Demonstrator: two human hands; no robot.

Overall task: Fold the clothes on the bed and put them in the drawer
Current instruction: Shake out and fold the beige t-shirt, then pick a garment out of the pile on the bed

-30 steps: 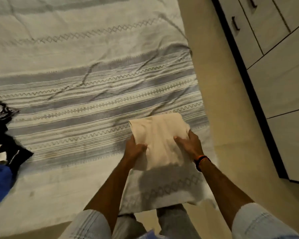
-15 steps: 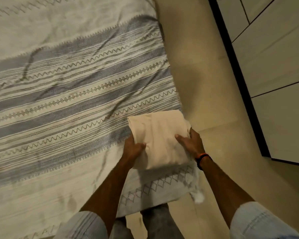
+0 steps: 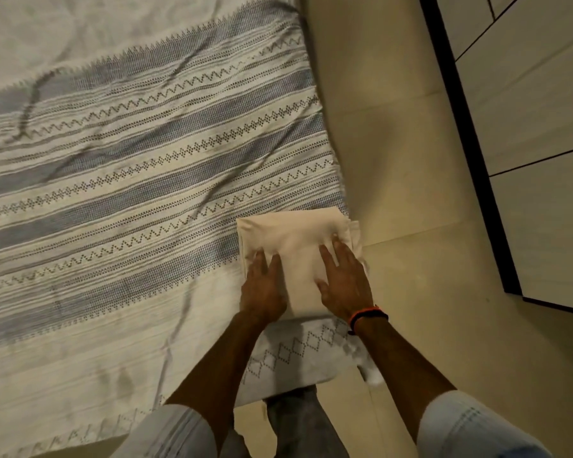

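A folded cream garment (image 3: 298,246) lies on the near right corner of the bed (image 3: 129,180), which is covered by a grey and cream striped spread. My left hand (image 3: 262,285) lies flat on the garment's left side, fingers straight. My right hand (image 3: 344,279), with an orange and black band at the wrist, presses flat on its right side, fingers spread. Both hands cover the garment's near half.
A beige tiled floor (image 3: 401,160) runs along the bed's right edge. White cabinet fronts with a dark frame (image 3: 523,120) stand at the far right. My legs show below the bed corner.
Both hands went from gripping the folded garment's sides to lying flat on top of it. The view has swung right, so the dark and blue clothes at the left edge are out of sight.
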